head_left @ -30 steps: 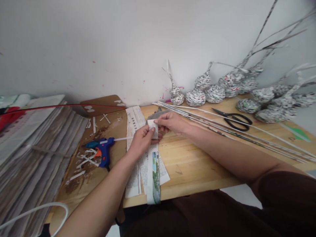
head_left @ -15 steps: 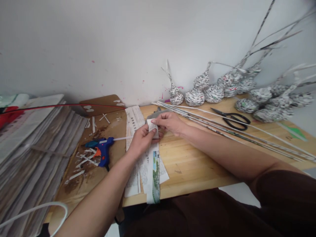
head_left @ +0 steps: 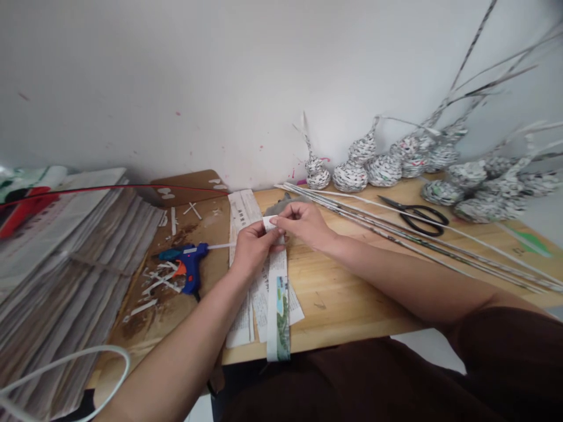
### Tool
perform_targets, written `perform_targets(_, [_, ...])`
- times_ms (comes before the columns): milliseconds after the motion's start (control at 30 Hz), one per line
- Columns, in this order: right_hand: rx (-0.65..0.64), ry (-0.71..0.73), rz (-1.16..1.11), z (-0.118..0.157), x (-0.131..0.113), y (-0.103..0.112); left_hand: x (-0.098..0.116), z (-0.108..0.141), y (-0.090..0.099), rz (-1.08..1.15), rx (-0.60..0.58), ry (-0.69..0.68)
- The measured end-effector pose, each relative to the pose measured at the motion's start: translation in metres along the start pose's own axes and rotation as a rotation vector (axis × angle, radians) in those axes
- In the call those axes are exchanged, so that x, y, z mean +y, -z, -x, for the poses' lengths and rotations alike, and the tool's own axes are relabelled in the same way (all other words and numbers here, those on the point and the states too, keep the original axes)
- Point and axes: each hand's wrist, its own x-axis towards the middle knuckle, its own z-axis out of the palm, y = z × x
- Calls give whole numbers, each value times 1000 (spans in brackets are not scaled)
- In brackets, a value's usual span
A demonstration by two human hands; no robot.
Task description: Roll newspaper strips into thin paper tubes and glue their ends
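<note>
A newspaper strip [head_left: 278, 316] with a coloured picture on its lower part hangs toward the table's front edge. My left hand [head_left: 255, 246] pinches its upper end between thumb and fingers. Close beside it, my right hand [head_left: 303, 223] is closed on the top corner of the same strip. The fingers hide part of the paper there. Beneath my hands lie more cut newspaper strips [head_left: 243, 205], flat on the wooden table. Just behind my right hand is a grey cloth-like thing [head_left: 279, 206], partly covered.
Left lie a blue glue gun [head_left: 191, 266] on stained cardboard [head_left: 132, 328], and a tall newspaper stack [head_left: 88, 264]. Rolled paper rods [head_left: 373, 225] and black scissors [head_left: 422, 220] lie right. Woven paper gourds [head_left: 349, 176] stand along the wall [head_left: 246, 76]. A white cable [head_left: 125, 366] loops front left.
My right hand's fingers have drawn in closer to my left, covering more of the strip's upper end. The whole view has shifted slightly.
</note>
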Motion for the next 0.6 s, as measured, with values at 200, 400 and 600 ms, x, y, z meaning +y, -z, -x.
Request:
perform_targets(200, [-192,-107,-31,-4,-7,7,1,-1,1,11,-7,41])
perform_targets(400, [-214,-149,-29,-6,-6,11,0,-1,1,-22,-63,43])
perform_targets(600, [-129,-214,-79,-6,-7,8,0,0,0,-33,-86,35])
